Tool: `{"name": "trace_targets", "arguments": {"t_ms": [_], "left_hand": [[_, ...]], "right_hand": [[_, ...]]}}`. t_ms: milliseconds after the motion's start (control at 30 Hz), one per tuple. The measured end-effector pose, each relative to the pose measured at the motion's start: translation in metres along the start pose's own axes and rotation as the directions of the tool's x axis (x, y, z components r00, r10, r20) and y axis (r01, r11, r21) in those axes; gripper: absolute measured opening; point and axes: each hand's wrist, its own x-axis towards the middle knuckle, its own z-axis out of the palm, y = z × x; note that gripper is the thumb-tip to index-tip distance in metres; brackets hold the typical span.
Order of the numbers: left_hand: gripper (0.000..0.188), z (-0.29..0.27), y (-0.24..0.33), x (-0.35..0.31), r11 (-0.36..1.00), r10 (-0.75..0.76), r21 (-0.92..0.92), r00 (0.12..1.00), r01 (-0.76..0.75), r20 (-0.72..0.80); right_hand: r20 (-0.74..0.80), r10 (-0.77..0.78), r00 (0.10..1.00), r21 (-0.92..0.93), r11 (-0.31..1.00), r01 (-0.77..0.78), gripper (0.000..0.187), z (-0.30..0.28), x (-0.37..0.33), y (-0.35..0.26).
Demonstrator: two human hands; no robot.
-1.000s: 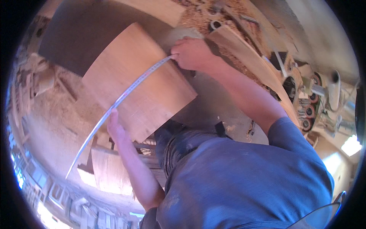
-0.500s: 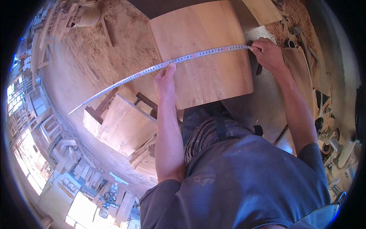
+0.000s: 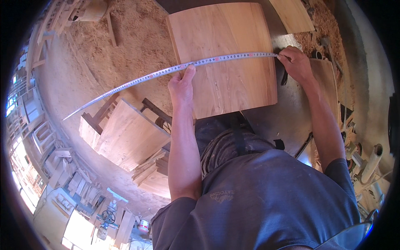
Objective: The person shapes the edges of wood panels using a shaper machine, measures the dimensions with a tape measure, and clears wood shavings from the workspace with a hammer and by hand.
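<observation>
Head view: a pale wooden board (image 3: 227,58) lay flat on a dark metal bench (image 3: 291,121), its near edge just above the person's waist. A steel tape measure (image 3: 175,70) ran across the board from right to left and carried on well past the board's left edge, hanging free over the sawdust-covered floor (image 3: 133,46).

The right hand (image 3: 296,63) sat at the board's right edge, fingers closed in a pinch on the end of the tape, holding it at that edge. The left hand (image 3: 182,85) rested on the board near its left edge, thumb pointing up and pressed against the tape, the other fingers curled loosely; whether they gripped anything below could not be told.

To the left and lower down, more wooden boards (image 3: 131,135) were stacked, with offcuts beside them. Another plank (image 3: 293,14) lay at the top right among shavings.

As a judgement, the long free tail of the tape was the weak point: its weight could pull the tape off line under the thumb and skew the reading. A slip of the right-hand pinch would let the end creep off the board's edge.
</observation>
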Motion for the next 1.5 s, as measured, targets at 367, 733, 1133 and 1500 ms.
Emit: {"name": "trace_targets", "arguments": {"t_ms": [367,733,1133,1500], "left_hand": [[0.025,0.001,0.005,-0.003,0.999,-0.025,0.022,1.000,0.025,0.001],[0.024,-0.003,0.000,0.001,0.999,-0.042,0.016,0.999,0.042,0.020],[0.029,-0.004,0.002,0.000,0.999,-0.050,-0.001,0.999,0.050,0.022],[0.044,-0.019,-0.009,0.010,1.000,-0.019,0.016,0.994,0.017,0.105]], "right_hand": [[-0.005,-0.013,1.000,0.025,1.000,0.013,0.012,0.000,0.000,0.004],[0.005,-0.018,1.000,0.028,0.999,0.018,0.012,-0.002,0.000,0.003],[0.018,-0.039,0.999,0.052,0.998,0.038,0.011,0.000,-0.001,0.007],[0.056,-0.131,0.990,-0.096,0.986,0.136,0.016,0.004,0.008,0.015]]}}
